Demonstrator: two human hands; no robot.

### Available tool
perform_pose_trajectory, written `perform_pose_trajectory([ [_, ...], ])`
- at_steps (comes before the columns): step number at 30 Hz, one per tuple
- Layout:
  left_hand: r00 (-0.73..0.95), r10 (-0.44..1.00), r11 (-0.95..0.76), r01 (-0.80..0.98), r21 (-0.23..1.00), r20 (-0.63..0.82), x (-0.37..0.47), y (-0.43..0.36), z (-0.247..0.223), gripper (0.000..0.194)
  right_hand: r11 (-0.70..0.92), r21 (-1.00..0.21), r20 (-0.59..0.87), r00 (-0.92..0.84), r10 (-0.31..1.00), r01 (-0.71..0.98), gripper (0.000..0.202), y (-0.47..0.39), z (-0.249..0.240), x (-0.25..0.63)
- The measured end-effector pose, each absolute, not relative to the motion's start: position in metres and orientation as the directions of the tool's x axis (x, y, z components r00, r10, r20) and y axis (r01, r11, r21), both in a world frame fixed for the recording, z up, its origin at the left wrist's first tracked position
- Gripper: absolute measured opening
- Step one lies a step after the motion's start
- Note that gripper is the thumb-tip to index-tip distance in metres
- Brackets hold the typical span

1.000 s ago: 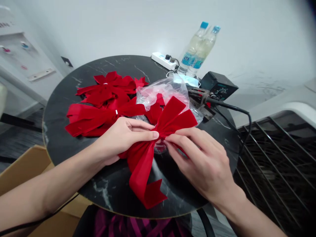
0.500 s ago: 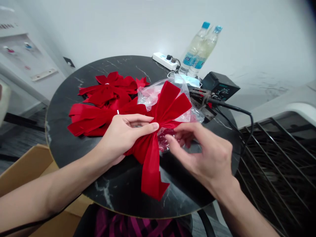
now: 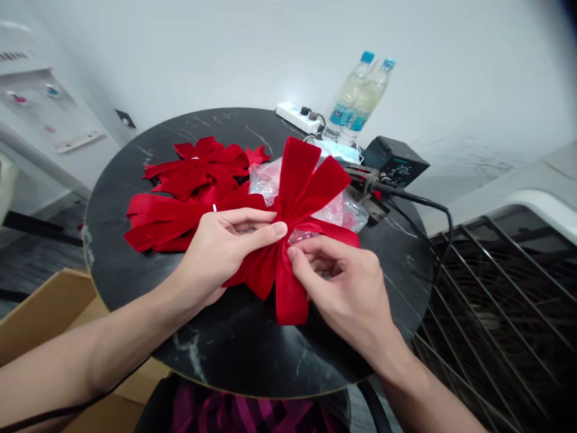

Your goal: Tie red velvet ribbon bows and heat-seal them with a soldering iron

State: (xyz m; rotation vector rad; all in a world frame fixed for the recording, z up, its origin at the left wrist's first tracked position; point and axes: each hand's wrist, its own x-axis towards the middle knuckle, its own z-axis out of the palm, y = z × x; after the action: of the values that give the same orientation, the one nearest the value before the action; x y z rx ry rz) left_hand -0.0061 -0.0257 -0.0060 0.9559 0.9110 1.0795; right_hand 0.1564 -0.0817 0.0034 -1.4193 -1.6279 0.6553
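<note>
Over the round black table point(image 3: 216, 355), a red velvet bow point(image 3: 300, 174) is held up with loops fanning upward, right and down. My left hand point(image 3: 234, 246) pinches its gathered centre between thumb and fingers. Just right of the centre, my right hand point(image 3: 338, 270) has its thumb and forefinger closed on the bow's lower loop. Other red bows point(image 3: 193, 168) lie in a pile at the left of the table. Behind the held bow is a clear plastic bag point(image 3: 265, 180), partly covered by it.
At the back stand two bottles point(image 3: 349, 108) beside a white power strip point(image 3: 298, 117). A black control box point(image 3: 394, 162) and cabled tool lie back right. A cardboard box point(image 3: 54, 307) is lower left, a wire rack point(image 3: 496, 300) right.
My right hand has moved left to the bow and closed on it. The lower ribbon, which hung with its end spread, now forms a loop, and another strip sticks out right.
</note>
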Motion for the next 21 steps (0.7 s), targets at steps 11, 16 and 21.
perform_pose_trajectory([
  [11, 0.355, 0.928, 0.208, -0.24, 0.948, -0.114, -0.017, -0.017, 0.001, 0.033, -0.072, -0.996, -0.041, 0.457, 0.889, 0.052, 0.03, -0.068, -0.012, 0.287],
  [16, 0.365, 0.93, 0.107, -0.128, 0.986, -0.053, -0.015, -0.022, 0.0, 0.014, 0.014, -0.998, -0.027, 0.555, 0.832, -0.069, 0.028, 0.004, -0.031, 0.334],
  [21, 0.407, 0.912, 0.064, -0.002, 0.998, -0.058, -0.017, -0.019, -0.004, 0.017, 0.15, -0.988, 0.13, 0.625, 0.769, 0.021, 0.035, 0.039, -0.048, 0.335],
])
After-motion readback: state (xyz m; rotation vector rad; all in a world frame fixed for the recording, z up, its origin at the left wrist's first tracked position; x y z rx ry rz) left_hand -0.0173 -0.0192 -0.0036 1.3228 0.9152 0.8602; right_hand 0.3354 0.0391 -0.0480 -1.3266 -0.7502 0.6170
